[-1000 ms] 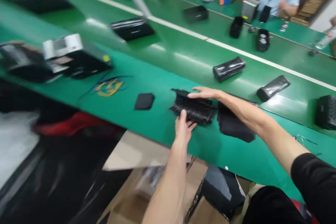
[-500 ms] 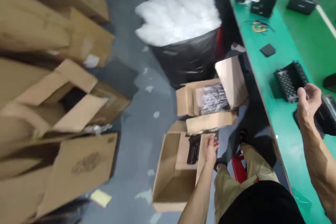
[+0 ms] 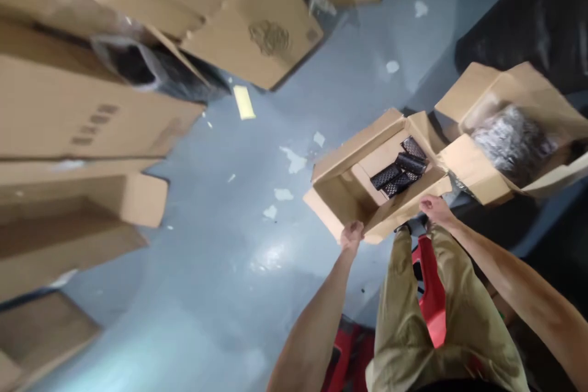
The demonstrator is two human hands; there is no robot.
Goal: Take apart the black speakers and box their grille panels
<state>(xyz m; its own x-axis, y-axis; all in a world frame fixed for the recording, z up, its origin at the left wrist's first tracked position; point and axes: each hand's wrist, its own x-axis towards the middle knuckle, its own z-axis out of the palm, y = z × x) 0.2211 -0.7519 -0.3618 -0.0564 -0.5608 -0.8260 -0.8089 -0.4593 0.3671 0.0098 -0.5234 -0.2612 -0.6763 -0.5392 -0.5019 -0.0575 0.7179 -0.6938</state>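
A grey concrete floor [image 3: 197,245], flecked with pale scraps and patches, fills the middle of the head view, which looks steeply down and is tilted well over. Along the left and top edges lie large brown corrugated cardboard boxes [image 3: 82,104], stacked or flattened, with flaps askew. At the upper right sits a glossy black plastic sack [image 3: 519,30]. Just below it, a brown cardboard carton with open flaps [image 3: 478,104] holds a silvery, crinkled plastic-wrapped bundle [image 3: 512,144].

Touching that carton is a smaller open brown cardboard carton [image 3: 337,196], and the black perforated rectangular pieces [image 3: 397,168] lie together in its far corner, some overlapping. A small yellow paper slip [image 3: 243,102] lies on the floor well apart from them.

The left hand [image 3: 351,236] sits at the near corner of the smaller carton, and the right hand [image 3: 434,209] sits at its near flap, both curled against the cardboard. Neither grip clearly shows whether it is clenched on the carton or only resting there, and neither holds a black piece. Khaki trousers [image 3: 404,300] and a red stool [image 3: 432,300] show below.

The work in hand appears centred on this carton, and the next move seems to call for a firm hold on its rim
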